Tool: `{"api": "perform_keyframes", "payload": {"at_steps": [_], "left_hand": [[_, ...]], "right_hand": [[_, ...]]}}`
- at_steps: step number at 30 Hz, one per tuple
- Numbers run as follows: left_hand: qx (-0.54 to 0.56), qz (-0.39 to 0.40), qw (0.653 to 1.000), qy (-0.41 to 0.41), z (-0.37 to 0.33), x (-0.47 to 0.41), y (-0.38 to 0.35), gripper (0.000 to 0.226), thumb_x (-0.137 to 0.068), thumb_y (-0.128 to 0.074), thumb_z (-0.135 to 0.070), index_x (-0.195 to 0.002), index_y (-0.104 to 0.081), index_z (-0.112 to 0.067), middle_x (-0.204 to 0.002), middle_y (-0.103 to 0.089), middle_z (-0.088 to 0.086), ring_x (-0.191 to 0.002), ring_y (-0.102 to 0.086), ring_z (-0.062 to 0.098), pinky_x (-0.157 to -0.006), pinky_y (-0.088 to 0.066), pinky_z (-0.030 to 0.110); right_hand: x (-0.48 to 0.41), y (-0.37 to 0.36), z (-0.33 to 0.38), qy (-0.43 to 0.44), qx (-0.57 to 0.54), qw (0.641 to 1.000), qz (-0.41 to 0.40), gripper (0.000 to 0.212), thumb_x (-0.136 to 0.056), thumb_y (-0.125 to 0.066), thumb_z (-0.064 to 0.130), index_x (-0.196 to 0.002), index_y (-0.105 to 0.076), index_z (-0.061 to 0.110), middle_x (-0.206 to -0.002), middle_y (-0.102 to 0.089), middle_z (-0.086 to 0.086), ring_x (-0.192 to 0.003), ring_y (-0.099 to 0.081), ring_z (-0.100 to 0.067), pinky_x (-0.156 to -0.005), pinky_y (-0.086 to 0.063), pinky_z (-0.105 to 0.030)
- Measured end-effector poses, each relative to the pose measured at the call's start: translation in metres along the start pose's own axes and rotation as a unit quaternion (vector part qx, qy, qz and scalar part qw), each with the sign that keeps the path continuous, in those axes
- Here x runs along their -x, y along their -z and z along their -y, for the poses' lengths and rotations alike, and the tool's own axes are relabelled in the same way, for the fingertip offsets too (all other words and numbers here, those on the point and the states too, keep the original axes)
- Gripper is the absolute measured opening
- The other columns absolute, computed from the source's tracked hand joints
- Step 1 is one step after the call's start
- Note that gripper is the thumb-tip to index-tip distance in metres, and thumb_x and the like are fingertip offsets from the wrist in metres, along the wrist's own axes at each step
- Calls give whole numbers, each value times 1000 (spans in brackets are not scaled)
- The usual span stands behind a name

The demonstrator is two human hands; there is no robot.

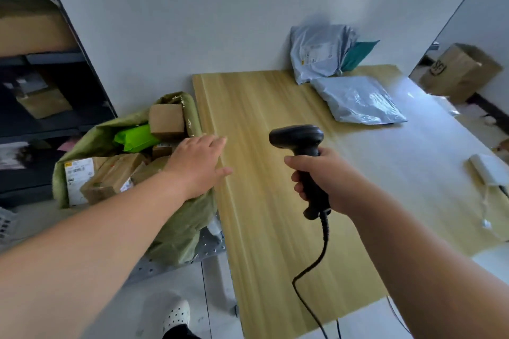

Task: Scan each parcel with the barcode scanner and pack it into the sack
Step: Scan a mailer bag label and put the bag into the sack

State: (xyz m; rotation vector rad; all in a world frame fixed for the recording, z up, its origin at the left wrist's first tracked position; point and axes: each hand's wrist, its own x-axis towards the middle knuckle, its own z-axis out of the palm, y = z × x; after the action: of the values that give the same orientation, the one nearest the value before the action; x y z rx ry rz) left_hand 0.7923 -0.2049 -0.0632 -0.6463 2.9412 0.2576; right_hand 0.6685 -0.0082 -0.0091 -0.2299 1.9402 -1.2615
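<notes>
1. Two grey plastic mailer parcels wait at the far right of the pale wooden table (pixel 275 201): a flat mailer (pixel 358 100) lying down, a crumpled mailer (pixel 319 52) leaning on the wall just behind it.
2. Your right hand (pixel 327 176) is closed around the black corded barcode scanner (pixel 303 151), nose pointing left; turn it toward the mailers.
3. Your left hand (pixel 197 164) is empty, fingers spread, over the table edge beside the olive-green fabric sack (pixel 181 228) of cardboard boxes; reach for the flat mailer.
4. Nothing blocks the way; mind the cable and small white device (pixel 489 172) at right.
</notes>
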Motion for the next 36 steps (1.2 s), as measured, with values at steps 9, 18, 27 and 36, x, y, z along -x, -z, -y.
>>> {"api": "perform_keyframes", "payload": {"at_steps": [9, 18, 27, 36], "left_hand": [[-40, -62, 997, -20, -226, 21, 39, 76, -94, -42, -57, -153, -15, -18, -159, -20, 5, -145, -20, 23, -115, -19, 38], [-70, -98, 991, -59, -354, -7, 66, 76, -94, -42, -57, -153, -14, -18, -159, -19, 6, -146, -17, 24, -116, -17, 39], [-105, -88, 988, -66, -388, -93, 49, 74, -94, -44, -56, -151, -18, -16, -155, -26, 7, -144, -20, 25, -116, -17, 39], [-159, -39, 986, -42, -373, -267, -11, 71, -95, -48, -48, -150, -17, -15, -156, -22, 9, -144, -17, 28, -116, -19, 42]], "right_hand": [[109, 210, -39, 57, -27, 996, -63, 17, -89, -71, 15, -98, -58, 10, -68, -59, -9, -50, -55, -19, -52, -47, -31], [158, 341, -50, 76, -46, 988, -128, 21, -91, -69, 18, -107, -58, 10, -72, -60, -8, -56, -56, -20, -53, -48, -30], [99, 392, -40, 70, -44, 985, -151, 17, -90, -69, 19, -100, -61, 8, -70, -60, -8, -58, -57, -22, -57, -49, -33], [-55, 434, -23, 6, -30, 989, -146, 15, -89, -70, 19, -93, -60, 9, -62, -57, -5, -50, -54, -21, -55, -47, -35]]}}
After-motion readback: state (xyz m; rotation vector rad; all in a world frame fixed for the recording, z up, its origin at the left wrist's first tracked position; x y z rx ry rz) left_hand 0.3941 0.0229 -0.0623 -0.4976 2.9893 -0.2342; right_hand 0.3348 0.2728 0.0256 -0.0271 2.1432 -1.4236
